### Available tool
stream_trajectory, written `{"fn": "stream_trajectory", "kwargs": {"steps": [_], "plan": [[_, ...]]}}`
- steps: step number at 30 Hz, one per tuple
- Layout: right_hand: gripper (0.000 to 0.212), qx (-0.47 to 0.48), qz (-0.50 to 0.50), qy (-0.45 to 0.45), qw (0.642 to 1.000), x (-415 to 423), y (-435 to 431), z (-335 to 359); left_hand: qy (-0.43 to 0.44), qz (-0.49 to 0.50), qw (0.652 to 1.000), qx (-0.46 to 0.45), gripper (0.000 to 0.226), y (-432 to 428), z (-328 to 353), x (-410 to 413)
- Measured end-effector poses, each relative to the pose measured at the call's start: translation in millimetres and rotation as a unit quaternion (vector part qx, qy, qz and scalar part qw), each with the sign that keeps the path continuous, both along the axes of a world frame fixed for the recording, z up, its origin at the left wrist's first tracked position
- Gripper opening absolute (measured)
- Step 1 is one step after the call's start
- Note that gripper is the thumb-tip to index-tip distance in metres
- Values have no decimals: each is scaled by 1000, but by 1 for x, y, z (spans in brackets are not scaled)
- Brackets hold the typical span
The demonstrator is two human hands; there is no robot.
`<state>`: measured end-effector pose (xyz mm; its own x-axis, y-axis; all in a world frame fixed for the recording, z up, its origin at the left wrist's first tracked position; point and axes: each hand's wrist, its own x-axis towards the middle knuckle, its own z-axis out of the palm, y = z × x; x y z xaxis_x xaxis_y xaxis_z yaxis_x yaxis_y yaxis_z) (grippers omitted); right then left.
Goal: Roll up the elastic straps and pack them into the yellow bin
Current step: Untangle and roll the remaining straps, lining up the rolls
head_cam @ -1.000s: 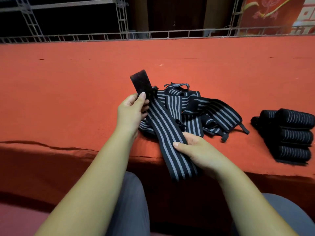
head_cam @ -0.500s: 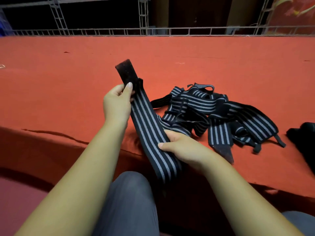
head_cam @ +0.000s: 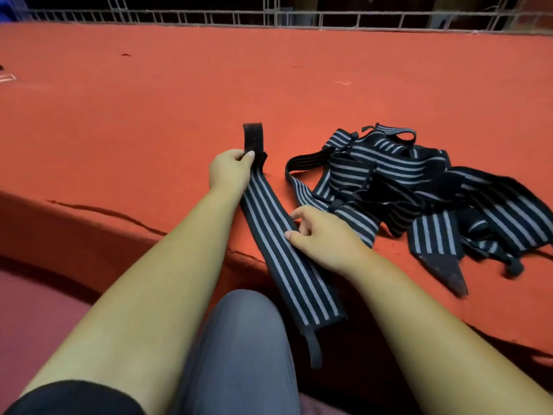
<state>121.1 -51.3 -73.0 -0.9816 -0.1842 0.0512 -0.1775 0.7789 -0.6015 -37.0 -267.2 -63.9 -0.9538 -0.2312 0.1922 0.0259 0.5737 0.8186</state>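
Note:
One black elastic strap with grey stripes (head_cam: pixel 275 232) lies stretched from the red surface over its front edge, its thin loop end hanging down by my knee. My left hand (head_cam: pixel 230 172) pinches the strap just below its plain black end tab (head_cam: pixel 253 137). My right hand (head_cam: pixel 321 235) holds the strap's right edge about halfway down, thumb on top. A tangled pile of more striped straps (head_cam: pixel 419 187) lies to the right of my right hand. The yellow bin is not in view.
The red felt-covered platform (head_cam: pixel 149 115) stretches far back to a white metal lattice rail (head_cam: pixel 299 19). Its front edge (head_cam: pixel 119 217) drops off near my grey-trousered knee (head_cam: pixel 239 339).
The strap has been laid down flatter on the red surface and pulled straight, my left hand now lower and further from the pile. The view has shifted left, so the rolled straps are out of frame.

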Motion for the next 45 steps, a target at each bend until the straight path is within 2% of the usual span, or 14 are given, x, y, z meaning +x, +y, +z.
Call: {"fn": "stream_trajectory", "kwargs": {"steps": [2, 6, 9, 14, 17, 21, 23, 27, 30, 32, 34, 38, 41, 45], "plan": [[44, -50, -2, 11, 999, -2, 4, -7, -23, -5, 996, -84, 32, -3, -14, -2], [40, -84, 8, 28, 996, -3, 8, -15, -86, 21, 992, -90, 90, -6, -13, -5], [30, -81, 6, 47, 996, 2, 6, -15, -122, -33, 986, -111, 102, -9, -6, -3], [20, -80, -7, 61, 995, 16, 3, -11, -144, -68, 981, -114, 70, -3, -3, 14], [20, -90, -3, 62, 994, 30, 6, -6, -67, -78, 987, -126, 51, 16, 12, 45], [14, -107, -29, 118, 987, 49, 28, 4, 41, -151, 987, -36, 35, 63, 34, 91], [13, -106, -79, 178, 975, 55, 48, 10, 50, -224, 973, -10, 43, 88, 37, 106], [25, -77, -198, 269, 939, 65, 97, 19, 69, -321, 942, -73, 69, 128, 33, 127], [65, -12, -182, 201, 962, 61, 125, 20, 81, -363, 923, -103, 81, 149, 15, 132], [78, 30, -149, 141, 978, 55, 134, 16, 67, -358, 926, -100, 85, 158, 1, 131], [67, 53, -147, 138, 978, 48, 141, 11, 61, -350, 929, -105, 88, 165, -9, 128], [19, 57, -180, 137, 973, 40, 150, 21, 15, -349, 925, -147, 86, 171, -7, 121], [18, 10, -203, 149, 968, 45, 157, 26, -23, -332, 919, -213, 71, 178, -4, 122], [33, -139, -251, 152, 946, 57, 168, 31, -60, -324, 904, -272, 63, 187, -6, 121]]}}
